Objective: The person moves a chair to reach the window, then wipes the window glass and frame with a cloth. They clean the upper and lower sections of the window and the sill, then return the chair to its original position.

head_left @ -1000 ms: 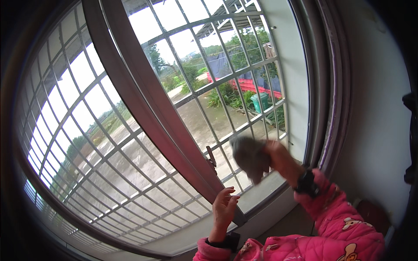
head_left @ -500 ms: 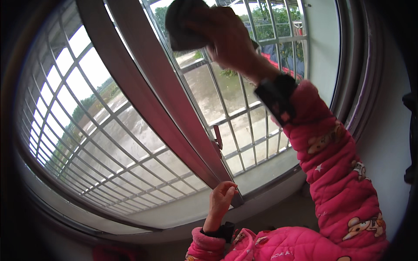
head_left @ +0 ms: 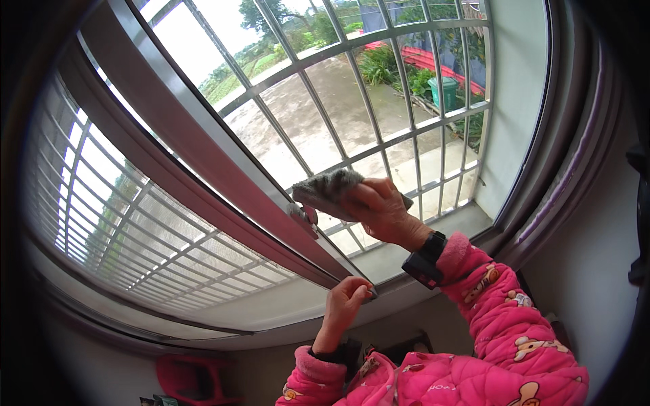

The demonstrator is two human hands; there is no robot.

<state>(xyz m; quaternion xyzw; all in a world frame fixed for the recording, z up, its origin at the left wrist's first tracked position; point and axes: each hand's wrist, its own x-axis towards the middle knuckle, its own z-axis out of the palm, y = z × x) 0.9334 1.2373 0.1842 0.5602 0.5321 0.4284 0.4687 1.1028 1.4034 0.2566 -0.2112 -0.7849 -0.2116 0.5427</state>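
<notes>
My right hand point(head_left: 386, 213) grips a grey cloth point(head_left: 328, 189), folded and fuzzy. The cloth lies against or just in front of the window pane, right beside the handle point(head_left: 308, 218) on the sash. Lower down, my left hand point(head_left: 344, 308) is closed, thumb against curled fingers, at the bottom end of the window frame point(head_left: 223, 172). A small greyish bit shows at its fingertips; whether that is frame or something held cannot be made out.
Metal security bars point(head_left: 318, 61) stand beyond the glass. A screened panel point(head_left: 156, 237) fills the left part. Below the sill, a red plastic stool or chair point(head_left: 186, 375) stands at lower left. A white wall point(head_left: 575, 250) borders the window on the right.
My right hand has come down with the cloth from the upper part of the pane to beside the handle. My left hand has stayed nearly in place. The view has shifted.
</notes>
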